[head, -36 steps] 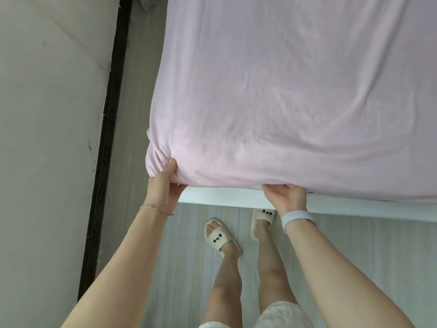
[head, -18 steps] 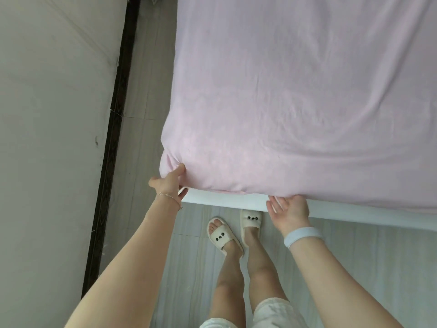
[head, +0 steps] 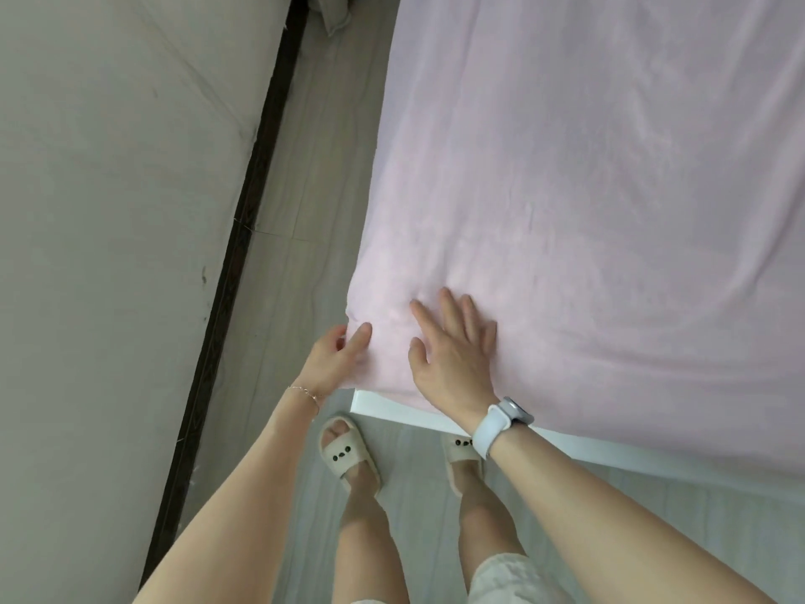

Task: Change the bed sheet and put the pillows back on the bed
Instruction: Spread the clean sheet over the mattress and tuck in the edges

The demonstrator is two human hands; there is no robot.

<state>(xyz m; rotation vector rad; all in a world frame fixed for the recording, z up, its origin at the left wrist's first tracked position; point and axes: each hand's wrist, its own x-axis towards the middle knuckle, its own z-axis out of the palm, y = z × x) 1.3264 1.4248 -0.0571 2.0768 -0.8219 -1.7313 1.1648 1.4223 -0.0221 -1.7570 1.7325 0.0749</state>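
Observation:
A pale pink bed sheet (head: 588, 176) covers the mattress and wraps over its near left corner. My right hand (head: 453, 355) lies flat on the sheet just inside that corner, fingers straight and spread. My left hand (head: 335, 359) touches the side of the corner with loosely bent fingers; its thumb rests on the fabric. The white bed frame (head: 414, 411) shows below the sheet's edge. No pillows are in view.
A grey wall (head: 109, 211) with a dark skirting strip (head: 235, 255) runs along the left, leaving a narrow floor strip beside the bed. A bit of grey fabric (head: 335, 10) lies on the floor at the top. My slippered feet (head: 348, 455) stand at the bed's foot.
My right hand left the sheet's lower edge under the mattress and came up flat onto the top near the corner. My left hand let go its grip and now touches the corner's side.

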